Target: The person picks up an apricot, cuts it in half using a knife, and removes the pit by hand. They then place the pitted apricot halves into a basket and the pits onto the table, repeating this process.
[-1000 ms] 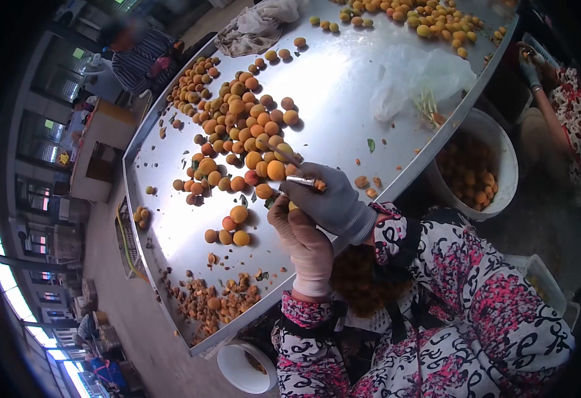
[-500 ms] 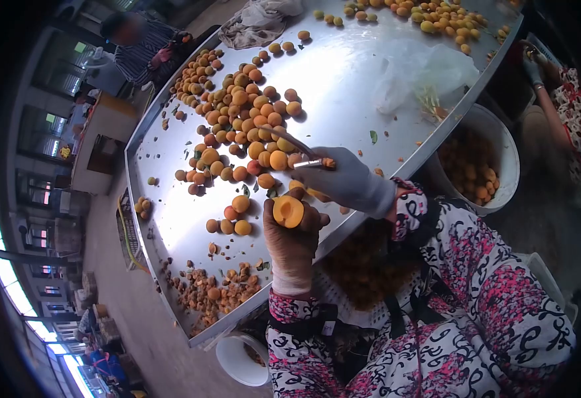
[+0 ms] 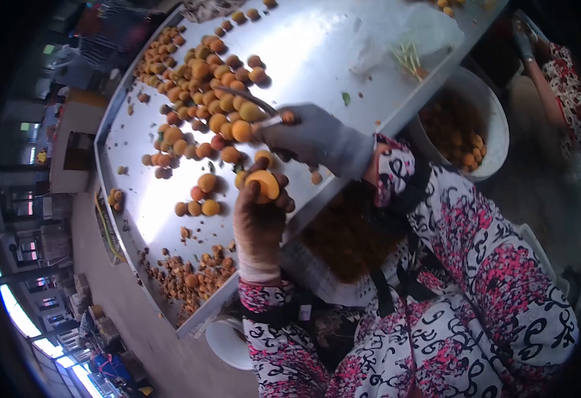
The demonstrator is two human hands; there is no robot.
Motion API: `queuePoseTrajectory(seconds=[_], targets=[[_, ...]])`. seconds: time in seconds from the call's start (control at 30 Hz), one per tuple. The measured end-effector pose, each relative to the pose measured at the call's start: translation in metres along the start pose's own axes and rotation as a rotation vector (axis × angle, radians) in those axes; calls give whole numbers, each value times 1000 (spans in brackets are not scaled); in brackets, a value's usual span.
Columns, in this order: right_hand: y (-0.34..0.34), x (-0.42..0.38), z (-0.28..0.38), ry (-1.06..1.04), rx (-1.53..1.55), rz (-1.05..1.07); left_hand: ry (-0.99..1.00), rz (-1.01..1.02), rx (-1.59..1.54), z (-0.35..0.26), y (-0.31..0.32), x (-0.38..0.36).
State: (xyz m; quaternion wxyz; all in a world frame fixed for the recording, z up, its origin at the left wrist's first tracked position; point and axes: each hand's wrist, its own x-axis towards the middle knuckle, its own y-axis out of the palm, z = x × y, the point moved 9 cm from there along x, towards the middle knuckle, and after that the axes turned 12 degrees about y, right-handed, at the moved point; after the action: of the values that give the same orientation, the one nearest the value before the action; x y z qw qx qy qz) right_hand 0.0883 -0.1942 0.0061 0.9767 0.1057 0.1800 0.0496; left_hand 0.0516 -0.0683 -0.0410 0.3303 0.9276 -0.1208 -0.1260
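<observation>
My left hand, in a stained glove, is closed around a halved apricot. The orange cut face points up, and the thumb presses against it. Just above, my right hand, in a grey glove, grips a small knife with a thin, curved dark blade. That blade points left over the heap of apricots on the metal table. The right fingertips are partly hidden, close to the fruit by my left hand.
The metal table has a raised rim. Pits and scraps lie at its near left corner, a plastic bag at the far right. A white bucket holds apricots; a crate sits below the edge. A co-worker's arm is at right.
The view has shifted, so table and hands appear further left and higher. The apricot half has tilted in my left hand, and the thumb now lies on its cut face.
</observation>
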Motion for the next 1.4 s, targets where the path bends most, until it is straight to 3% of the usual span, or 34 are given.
queuePoseTrajectory(seconds=[0.13, 0.2, 0.27, 0.33, 0.37, 0.43, 0.47, 0.53, 0.57, 0.63, 0.93, 1.0, 1.17, 1.33, 1.4], targets=[[-6, -3, 11, -92, -25, -9, -190, 252, 274, 9, 28, -34], [-12, -6, 9, -52, -94, -22, -441, 318, 471, 38, 35, -64], [-16, -6, 6, -68, -94, -31, -562, 481, 547, 84, 38, -80], [-17, -2, 5, -87, -96, -34, -642, 508, 556, 141, 6, -95], [-18, 0, 4, -114, -123, -42, -642, 401, 585, 160, -15, -99], [-18, 1, 0, -127, -184, -57, -821, 300, 417, 230, -99, -115], [-18, -1, 1, -119, -215, -59, -891, 333, 647, 219, -101, -113], [-19, -9, 9, -196, -210, -8, -631, 284, 688, 227, -146, -97], [-22, -6, 6, -136, -333, -65, -651, 286, 690, 234, -164, -96], [-24, 1, 2, -122, -308, -71, -436, 387, 918, 221, -171, -74], [-36, 3, -9, -110, -331, -95, -513, 254, 879, 214, -197, -71], [-37, 1, -10, -145, -143, -61, -532, 219, 854, 211, -205, -66], [-36, -10, -18, 246, 10, -146, -516, 132, 710, 212, -217, -36], [-20, -2, -22, 512, 77, -162, -402, 107, 489, 227, -183, 37], [-13, 5, -22, 482, 103, -119, -367, 130, 406, 237, -162, 67]])
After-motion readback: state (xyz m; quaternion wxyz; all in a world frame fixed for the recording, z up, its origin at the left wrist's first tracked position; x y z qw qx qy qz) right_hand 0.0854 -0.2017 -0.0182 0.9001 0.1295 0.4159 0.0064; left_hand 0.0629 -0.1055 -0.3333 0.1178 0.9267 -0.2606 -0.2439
